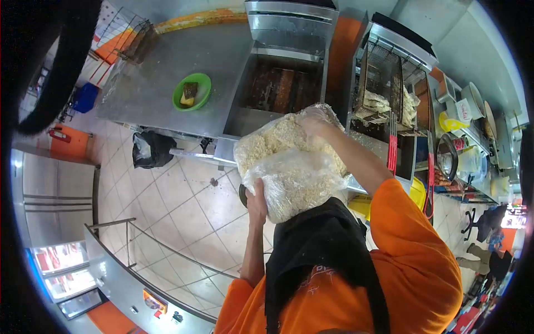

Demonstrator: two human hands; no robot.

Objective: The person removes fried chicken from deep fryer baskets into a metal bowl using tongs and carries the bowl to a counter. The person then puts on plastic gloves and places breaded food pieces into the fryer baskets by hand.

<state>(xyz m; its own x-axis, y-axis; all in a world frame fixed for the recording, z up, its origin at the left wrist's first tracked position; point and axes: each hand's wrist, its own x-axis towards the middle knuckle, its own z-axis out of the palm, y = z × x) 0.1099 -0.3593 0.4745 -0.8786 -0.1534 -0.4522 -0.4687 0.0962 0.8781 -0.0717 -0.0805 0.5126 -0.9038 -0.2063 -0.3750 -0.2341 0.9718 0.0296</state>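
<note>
A large clear plastic bag (pixel 295 186) full of pale, crumbly food (pixel 272 139) spans the space before my apron. My left hand (pixel 257 201) grips its near left side, thumb on the front and the other fingers hidden behind. At the bag's far edge, my right hand (pixel 314 123) reaches down against the crumbs and plastic; its fingers are blurred and partly covered. A dark rounded edge (pixel 243 195) peeks out beside the bag at the left. Just beyond the bag lies a steel fryer (pixel 286 83) with a dark interior.
A green bowl (pixel 200 82) with a brown-and-yellow block stands on the steel counter (pixel 167 53). Fryer baskets (pixel 384 78) with pale food and red-handled grips (pixel 392 145) are at the right. A black bag (pixel 151 149) hangs below the counter; a metal rail (pixel 178 247) crosses the tiled floor.
</note>
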